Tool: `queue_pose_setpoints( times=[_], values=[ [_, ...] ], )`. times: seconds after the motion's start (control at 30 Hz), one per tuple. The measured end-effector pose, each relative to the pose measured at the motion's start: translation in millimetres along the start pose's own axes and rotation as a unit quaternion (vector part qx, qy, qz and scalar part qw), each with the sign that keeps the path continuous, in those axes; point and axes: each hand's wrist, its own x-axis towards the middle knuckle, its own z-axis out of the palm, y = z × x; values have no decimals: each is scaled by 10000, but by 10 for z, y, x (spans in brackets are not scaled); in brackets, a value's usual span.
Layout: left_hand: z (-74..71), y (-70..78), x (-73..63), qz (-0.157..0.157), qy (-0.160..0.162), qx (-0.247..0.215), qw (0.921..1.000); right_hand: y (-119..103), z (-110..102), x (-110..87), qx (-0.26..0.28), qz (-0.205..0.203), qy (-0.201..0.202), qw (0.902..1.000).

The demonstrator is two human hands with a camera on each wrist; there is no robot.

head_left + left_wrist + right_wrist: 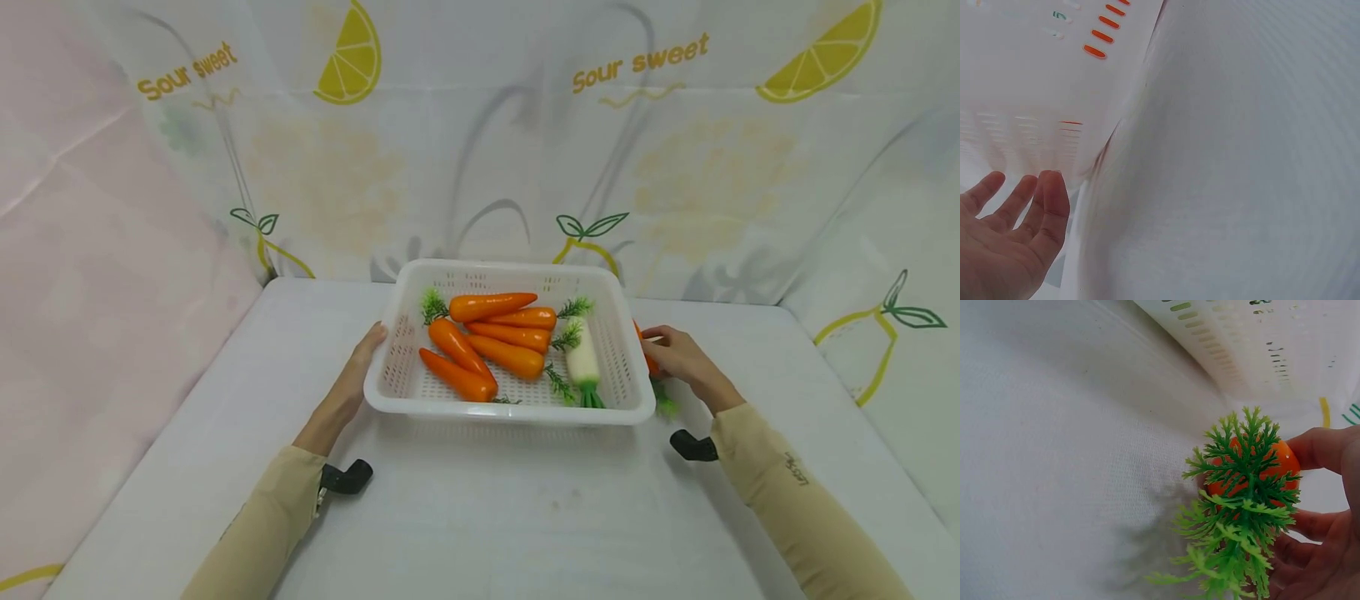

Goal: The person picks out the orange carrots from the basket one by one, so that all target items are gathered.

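Observation:
A white plastic basket [510, 408] holds several orange carrots [510, 357] with green tops and one white radish [582, 354] along its right side. My left hand [360, 362] is at the basket's left wall. In the left wrist view its fingers [1054, 206] are loosely extended by the slotted wall. Just outside the basket's right wall, my right hand [682, 358] grips another carrot [650, 358]. In the right wrist view this carrot [1288, 465] has its leafy top towards the camera, and the leaves hide much of it.
The basket stands on a white-covered table [510, 508], close to the patterned curtain [465, 167] behind. A pink curtain [112, 250] hangs on the left. Black curved pieces [348, 477] stick out from both sleeves.

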Motion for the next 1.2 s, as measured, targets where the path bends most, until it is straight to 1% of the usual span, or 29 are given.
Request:
queue_pose_setpoints(
  times=[0.2,0.53,0.8,1.2],
  values=[
    [-4,11,2,-61,33,-26,10000,25,16,9,-25,-83,79,9999],
    [-4,-1,-1,-28,28,8,10000,11,14,-7,-24,-105,126,9999],
    [-1,3,0,-36,15,-4,10000,20,1,-16,-98,-122,88,9998],
    [-1,-1,-3,-37,16,17,10000,49,-27,-47,-57,-183,278,9994]
  ],
)
